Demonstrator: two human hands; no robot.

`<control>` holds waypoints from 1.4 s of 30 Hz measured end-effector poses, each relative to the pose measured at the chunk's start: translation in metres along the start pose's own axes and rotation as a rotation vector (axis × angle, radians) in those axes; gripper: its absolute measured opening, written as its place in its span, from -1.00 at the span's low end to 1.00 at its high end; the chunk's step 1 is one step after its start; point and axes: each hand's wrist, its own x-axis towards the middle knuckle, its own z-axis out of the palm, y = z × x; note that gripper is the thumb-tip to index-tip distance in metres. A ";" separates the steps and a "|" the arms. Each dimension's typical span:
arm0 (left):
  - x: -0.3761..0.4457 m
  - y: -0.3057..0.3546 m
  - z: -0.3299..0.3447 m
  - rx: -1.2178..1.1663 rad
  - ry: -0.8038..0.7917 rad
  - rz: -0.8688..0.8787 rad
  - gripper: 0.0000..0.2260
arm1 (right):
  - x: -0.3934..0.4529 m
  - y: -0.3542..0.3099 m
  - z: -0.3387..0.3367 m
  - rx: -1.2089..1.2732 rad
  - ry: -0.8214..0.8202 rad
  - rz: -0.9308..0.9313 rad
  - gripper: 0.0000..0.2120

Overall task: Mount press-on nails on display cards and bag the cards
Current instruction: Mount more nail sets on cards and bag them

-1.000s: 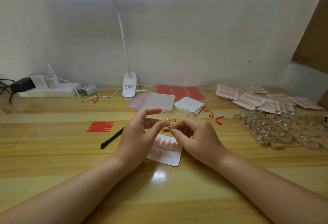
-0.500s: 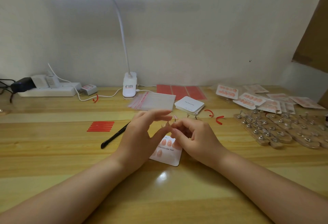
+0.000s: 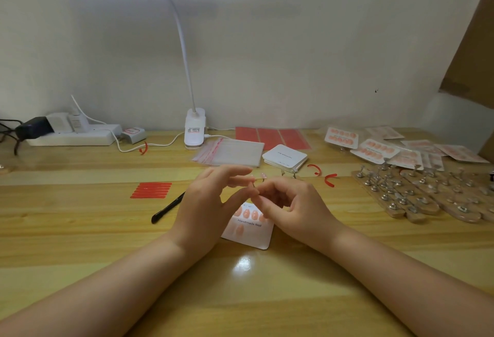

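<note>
A white display card printed "Handmade Nail" lies on the desk with several pink press-on nails stuck on it. Just above it my hands meet. My right hand has its fingers curled and pinches a small metal nail stand by the stem. My left hand pinches the pink press-on nail on top of that stand between thumb and fingertips. Another stand with a pink nail pokes up just behind my fingers. The hands hide part of the card.
Behind my hands lie a pile of clear bags and a stack of blank cards. Bagged cards and wooden boards of bare stands fill the right. Red adhesive strips and a black tool lie left. A lamp base stands at the back.
My left fingers have curled down from a raised, spread pose and closed in on the piece at my right fingertips. Both hands stay over the card.
</note>
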 end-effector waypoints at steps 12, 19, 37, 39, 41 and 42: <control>-0.001 -0.001 0.001 0.036 -0.008 0.028 -0.76 | 0.001 0.004 -0.003 0.049 0.008 0.068 -0.90; -0.002 0.000 0.002 0.031 -0.011 0.001 -0.72 | 0.002 0.006 -0.004 0.100 0.022 0.108 -0.91; -0.002 0.008 0.004 -0.021 0.000 -0.126 -0.81 | 0.002 0.006 -0.004 0.131 0.002 0.113 -0.89; -0.002 0.008 0.005 -0.017 0.002 -0.133 -0.81 | 0.002 0.005 -0.004 0.136 0.003 0.119 -0.89; -0.002 0.008 0.005 -0.015 0.007 -0.135 -0.81 | 0.002 0.004 -0.003 0.147 -0.001 0.129 -0.90; -0.001 0.008 0.005 -0.016 0.011 -0.133 -0.81 | 0.002 0.004 -0.004 0.149 -0.008 0.136 -0.90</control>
